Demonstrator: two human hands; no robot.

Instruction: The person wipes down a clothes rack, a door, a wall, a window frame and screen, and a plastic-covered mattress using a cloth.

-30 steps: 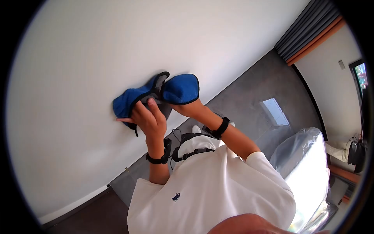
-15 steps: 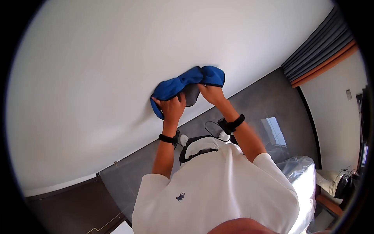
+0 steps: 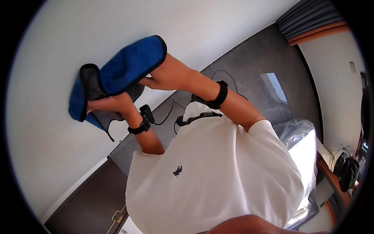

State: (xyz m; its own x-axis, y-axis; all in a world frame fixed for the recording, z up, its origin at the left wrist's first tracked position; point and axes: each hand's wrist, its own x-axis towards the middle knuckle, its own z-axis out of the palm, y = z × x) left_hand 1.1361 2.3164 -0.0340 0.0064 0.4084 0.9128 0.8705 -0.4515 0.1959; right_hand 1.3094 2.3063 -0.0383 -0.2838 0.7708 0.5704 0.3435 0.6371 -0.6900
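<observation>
- The cloth (image 3: 134,62), blue with dark edging, is up in both hands at the upper left of the frame, in front of the white wall (image 3: 202,31); whether it touches the wall is hard to tell.
- The left hand (image 3: 113,103), left of centre, has its grip pinching the cloth near the dark edge.
- The right hand (image 3: 171,74), above centre, reaches under the blue flap; its fingers are covered, so I cannot tell how its grip closes.
- Judging by this, picking up is done, while the cloth is neither flat nor set down: it bends into folds, with a thin dark tip hanging loose.
- How much work remains cannot be judged.
</observation>
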